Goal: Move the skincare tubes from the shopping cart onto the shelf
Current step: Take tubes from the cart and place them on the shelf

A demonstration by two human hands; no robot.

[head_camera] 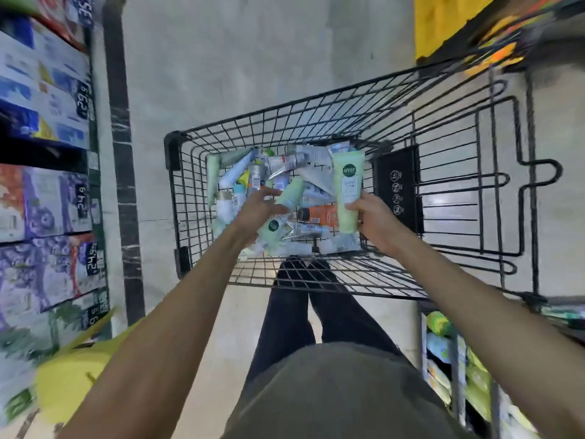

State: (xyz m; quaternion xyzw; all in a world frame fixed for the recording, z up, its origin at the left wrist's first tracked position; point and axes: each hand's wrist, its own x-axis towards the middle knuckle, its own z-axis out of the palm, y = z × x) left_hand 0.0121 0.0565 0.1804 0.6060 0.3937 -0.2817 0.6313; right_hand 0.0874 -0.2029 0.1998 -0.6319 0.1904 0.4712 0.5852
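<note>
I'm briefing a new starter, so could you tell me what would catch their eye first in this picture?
The black wire cart in mid-frame, its bottom heaped with tubes. The right hand grips a pale green tube upright at the heap's right side, while the left hand reaches into the pile. Boxed goods line shelves on the left.

Even, diffuse indoor light fills the aisle, with no single source visible. The pale floor (253,58) reads bright and slightly washed, with soft sheen behind the cart's fold-down seat. Shadows are faint; only a dim patch lies under the shopping cart (316,128). The centre is fairly sharp: the pile of tubes (278,185) and the wire mesh read clearly, though small print stays illegible. Strong motion smear and wide-angle bending blur the boxed goods (41,122) at left, the top right corner and the lower right shelf (449,359). Straight cart wires bow outward near the edges
</note>
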